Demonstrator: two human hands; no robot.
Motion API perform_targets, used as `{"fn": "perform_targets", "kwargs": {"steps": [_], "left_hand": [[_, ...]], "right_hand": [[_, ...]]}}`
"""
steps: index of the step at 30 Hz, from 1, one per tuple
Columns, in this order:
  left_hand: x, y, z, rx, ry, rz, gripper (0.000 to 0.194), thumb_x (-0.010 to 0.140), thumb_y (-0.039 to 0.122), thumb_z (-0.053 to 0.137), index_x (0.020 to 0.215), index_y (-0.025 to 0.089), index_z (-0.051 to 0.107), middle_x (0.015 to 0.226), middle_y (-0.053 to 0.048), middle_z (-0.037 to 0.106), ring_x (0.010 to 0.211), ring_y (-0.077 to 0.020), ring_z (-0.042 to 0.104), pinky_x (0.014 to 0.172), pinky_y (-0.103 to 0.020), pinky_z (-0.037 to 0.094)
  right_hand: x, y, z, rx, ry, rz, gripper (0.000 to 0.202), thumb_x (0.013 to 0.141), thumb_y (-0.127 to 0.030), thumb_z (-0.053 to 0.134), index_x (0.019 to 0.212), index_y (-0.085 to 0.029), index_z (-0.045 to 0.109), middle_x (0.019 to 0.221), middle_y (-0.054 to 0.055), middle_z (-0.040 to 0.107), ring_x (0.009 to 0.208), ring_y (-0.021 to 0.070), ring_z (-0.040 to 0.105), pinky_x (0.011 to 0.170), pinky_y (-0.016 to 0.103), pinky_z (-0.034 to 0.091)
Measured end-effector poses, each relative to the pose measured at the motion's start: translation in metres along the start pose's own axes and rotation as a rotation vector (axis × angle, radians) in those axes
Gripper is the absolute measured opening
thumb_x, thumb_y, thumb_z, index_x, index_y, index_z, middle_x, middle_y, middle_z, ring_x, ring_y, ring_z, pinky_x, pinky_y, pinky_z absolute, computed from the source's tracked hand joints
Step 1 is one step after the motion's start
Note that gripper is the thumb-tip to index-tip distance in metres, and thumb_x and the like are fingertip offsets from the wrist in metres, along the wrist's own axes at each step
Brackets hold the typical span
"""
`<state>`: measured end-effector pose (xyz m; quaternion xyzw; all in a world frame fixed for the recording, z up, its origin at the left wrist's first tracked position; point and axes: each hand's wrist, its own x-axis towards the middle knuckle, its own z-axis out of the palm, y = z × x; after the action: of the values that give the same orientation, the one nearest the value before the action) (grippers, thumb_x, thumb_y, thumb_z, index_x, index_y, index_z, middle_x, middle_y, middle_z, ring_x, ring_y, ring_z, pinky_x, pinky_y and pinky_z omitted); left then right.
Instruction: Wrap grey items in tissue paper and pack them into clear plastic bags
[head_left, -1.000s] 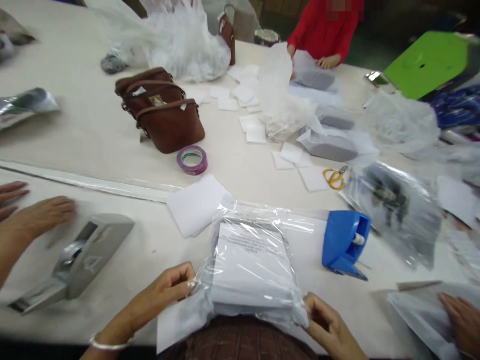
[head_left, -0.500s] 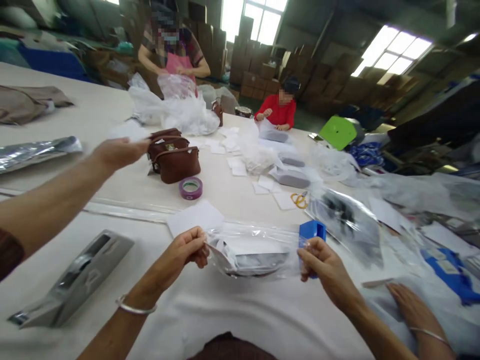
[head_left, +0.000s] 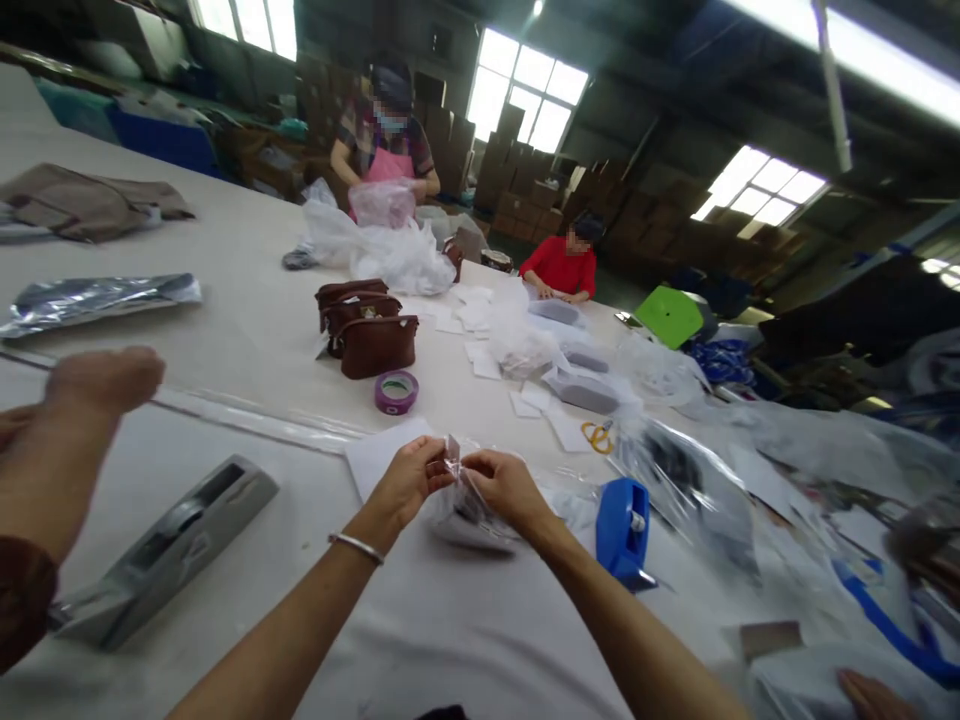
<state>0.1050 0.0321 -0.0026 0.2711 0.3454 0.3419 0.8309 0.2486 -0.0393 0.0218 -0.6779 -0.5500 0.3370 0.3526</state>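
In the middle of the head view, my left hand (head_left: 414,472) and my right hand (head_left: 504,488) are close together. Both pinch the gathered end of a clear plastic bag (head_left: 480,528). Something pale and dark lies inside the bag; its kind is hidden by glare and my fingers. Just right of my right hand stands a blue tape dispenser (head_left: 619,525), a strip of tape sticking out at its lower end. White paper (head_left: 367,462) lies on the table behind my left hand. My left wrist wears a silver bangle (head_left: 357,546).
A grey tape dispenser (head_left: 169,555) lies to the left, below a co-worker's blurred arm (head_left: 82,440). Farther back are brown handbags (head_left: 379,348), a purple tape roll (head_left: 396,392) and yellow-handled scissors (head_left: 598,437). Another hand (head_left: 870,695) rests on plastic at lower right. Two people work across the table.
My hands have come together from the bag's two ends to one end, my right hand moving left. The blue dispenser is now uncovered. The co-worker's arm at left has drawn back.
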Motion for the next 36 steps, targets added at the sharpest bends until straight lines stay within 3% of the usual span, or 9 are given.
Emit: {"fn": "perform_targets", "kwargs": {"steps": [7,9,14,18,25,29,36], "left_hand": [[0.059,0.006,0.008,-0.19,0.077,-0.006,0.019,0.087,0.003,0.051,0.071,0.013,0.052,0.062,-0.001,0.059,0.056,-0.0092,0.061,0.056,-0.019,0.056],[0.067,0.009,0.01,-0.205,0.066,-0.019,0.018,0.087,0.003,0.051,0.071,0.013,0.052,0.063,-0.002,0.06,0.057,-0.0097,0.062,0.057,-0.02,0.057],[0.068,0.017,0.002,-0.174,0.011,-0.052,0.013,0.085,0.006,0.054,0.073,0.012,0.054,0.067,-0.003,0.061,0.058,-0.0093,0.062,0.057,-0.019,0.056],[0.055,0.02,-0.013,-0.078,-0.018,-0.092,0.01,0.077,0.008,0.063,0.083,0.013,0.056,0.068,-0.001,0.061,0.059,-0.0104,0.06,0.053,-0.019,0.053],[0.022,0.01,-0.025,0.219,0.068,-0.007,0.04,0.073,0.022,0.068,0.109,0.017,0.051,0.075,0.002,0.058,0.073,-0.0144,0.06,0.057,-0.024,0.055],[0.017,0.008,-0.019,0.268,0.094,0.012,0.041,0.076,0.03,0.063,0.112,0.016,0.048,0.076,0.001,0.058,0.074,-0.0148,0.058,0.059,-0.025,0.054],[0.023,0.003,-0.01,0.298,0.083,0.047,0.039,0.078,0.036,0.061,0.11,0.017,0.048,0.073,0.002,0.055,0.066,-0.0132,0.055,0.054,-0.023,0.05]], "right_hand": [[0.059,0.004,-0.027,0.252,-0.412,0.092,0.031,0.064,-0.031,0.073,0.092,-0.019,0.074,0.084,-0.001,0.07,0.077,0.0172,0.06,0.075,0.028,0.046],[0.071,0.006,-0.031,0.291,-0.461,0.131,0.034,0.06,-0.033,0.078,0.09,-0.018,0.074,0.082,-0.001,0.068,0.075,0.0153,0.057,0.073,0.027,0.045],[0.087,0.02,-0.02,0.286,-0.303,0.234,0.032,0.066,-0.045,0.075,0.08,-0.016,0.072,0.067,-0.002,0.061,0.058,0.0103,0.046,0.056,0.023,0.035],[0.093,0.028,-0.01,0.236,-0.157,0.212,0.024,0.073,-0.038,0.062,0.062,-0.016,0.064,0.058,-0.002,0.056,0.055,0.0122,0.046,0.053,0.025,0.034],[0.085,0.03,-0.004,0.338,0.018,0.044,0.016,0.077,-0.032,0.062,0.086,-0.019,0.065,0.081,0.0,0.065,0.075,0.0162,0.056,0.068,0.027,0.044],[0.078,0.029,-0.002,0.405,0.027,-0.113,0.014,0.082,-0.034,0.064,0.086,-0.02,0.061,0.078,-0.002,0.061,0.073,0.0144,0.054,0.069,0.026,0.043],[0.077,0.021,-0.004,0.286,-0.17,0.001,0.022,0.078,-0.04,0.064,0.078,-0.018,0.061,0.07,-0.001,0.06,0.063,0.0138,0.054,0.058,0.024,0.041]]}}
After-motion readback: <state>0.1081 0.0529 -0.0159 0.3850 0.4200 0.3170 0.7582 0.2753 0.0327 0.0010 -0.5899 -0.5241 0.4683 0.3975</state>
